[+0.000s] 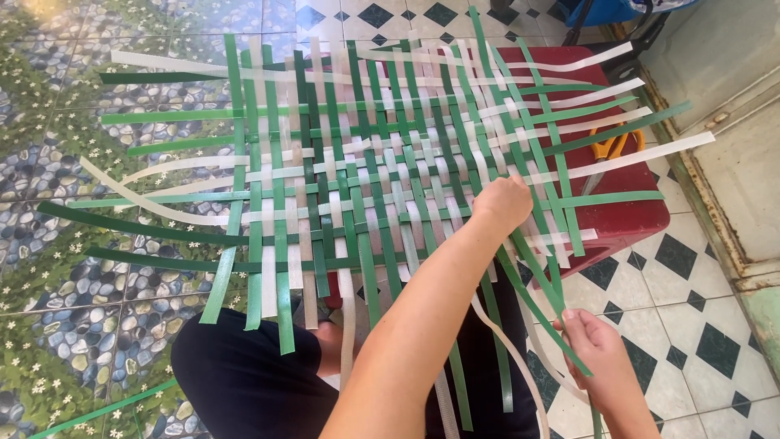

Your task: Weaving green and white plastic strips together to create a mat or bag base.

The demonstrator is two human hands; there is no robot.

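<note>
Head view: our left hand [504, 202] presses flat on the green-and-white woven plastic strip mat [366, 171], while our right hand [597, 354] pinches one loose green strip [540, 305] near right.

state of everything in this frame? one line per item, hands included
Green and white plastic strip mat: partly woven, loose ends sticking out on all sides, lying flat.
Left hand: pressed down on the weave.
Right hand: pinching a loose green strip.
Red plastic stool: under the mat's far corner.
Orange-handled scissors: lying on the stool, apparently closed.
</note>
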